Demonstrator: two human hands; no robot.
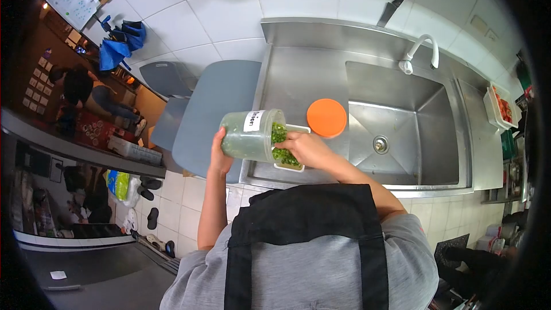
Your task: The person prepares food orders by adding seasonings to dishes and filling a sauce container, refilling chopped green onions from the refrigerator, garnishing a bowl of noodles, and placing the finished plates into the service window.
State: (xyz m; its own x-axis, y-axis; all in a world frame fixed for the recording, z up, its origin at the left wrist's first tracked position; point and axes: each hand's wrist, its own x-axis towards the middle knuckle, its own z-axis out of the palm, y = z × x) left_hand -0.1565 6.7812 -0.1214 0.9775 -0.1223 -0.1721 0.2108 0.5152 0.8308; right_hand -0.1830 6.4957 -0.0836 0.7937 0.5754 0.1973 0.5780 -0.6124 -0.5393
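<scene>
A clear tub (247,138) with a white label lies tilted on its side, its mouth facing right. My left hand (220,155) is wrapped round its base end. Chopped green pieces (285,157) show at the tub's mouth and in a pale rectangular container (299,130) below it. At the mouth is my right hand (301,146), its fingers bent together among the green pieces; whether they pinch any is hidden. An orange round lid (326,118) lies on the steel counter (304,74), just right of the container.
The steel sink (396,138) with a white faucet (422,51) is at the right. A knife (395,4) hangs on the wall. Left of the counter stands a grey table (218,97). A white tray (498,106) with red pieces sits far right. A person (80,86) bends in the left background.
</scene>
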